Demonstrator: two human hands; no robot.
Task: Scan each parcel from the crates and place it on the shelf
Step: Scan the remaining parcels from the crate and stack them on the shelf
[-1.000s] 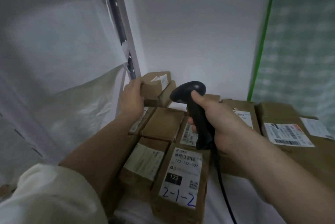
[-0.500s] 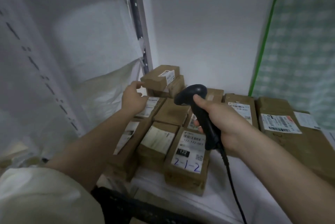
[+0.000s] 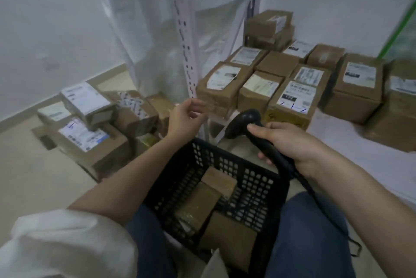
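Head view: your right hand [image 3: 290, 142] grips the black scanner [image 3: 247, 123] by the handle, its head toward the shelf [image 3: 351, 140]. Your left hand [image 3: 184, 118] hangs empty over the crate's far rim, fingers loosely curled, holding nothing. Black crate [image 3: 258, 190] sits between your knees with a few brown parcels [image 3: 202, 201] inside. Labelled boxes [image 3: 290, 102] sit in rows on the shelf, two stacked at the back corner. More boxes [image 3: 90, 140] lie piled on the floor to the left.
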